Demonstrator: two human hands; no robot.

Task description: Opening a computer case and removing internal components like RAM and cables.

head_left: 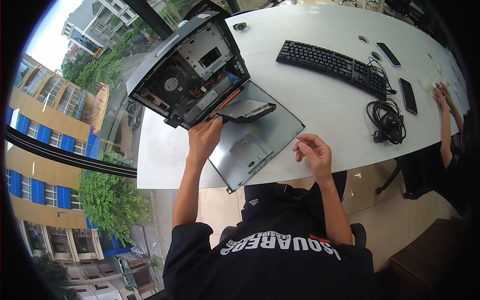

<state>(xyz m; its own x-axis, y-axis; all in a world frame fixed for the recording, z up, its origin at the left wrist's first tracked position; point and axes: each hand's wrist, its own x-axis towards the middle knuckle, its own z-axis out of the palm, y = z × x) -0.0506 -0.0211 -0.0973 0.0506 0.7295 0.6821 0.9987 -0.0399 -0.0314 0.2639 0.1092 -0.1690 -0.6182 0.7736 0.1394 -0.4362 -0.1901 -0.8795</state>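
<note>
The flat silver-and-black drive unit [250, 109] sits at a tilt over the far part of a bare metal panel [286, 126], just right of the open computer case [172, 44]. My left hand [205, 134] has its fingers closed on the unit's near left end; some fingertips are hidden. An orange strip [231, 98] runs beside it along the case's near right edge. My right hand [316, 156] is loosely curled and empty, just off the panel's right side, and the unit stands between it and the case's opening. The panel lies on the white table [260, 62], its near corner jutting past the edge. Farther right is a black keyboard [325, 65], a thin cable [376, 75] tangled over its right end. Nearer, a coiled black cord [387, 122] takes up the table, with a dark phone [408, 96] beyond it and another phone [388, 54] farther off. At the far right, well apart from me, a co-worker's hands [441, 95] are over the table. On my left, a window shows buildings and trees.
</note>
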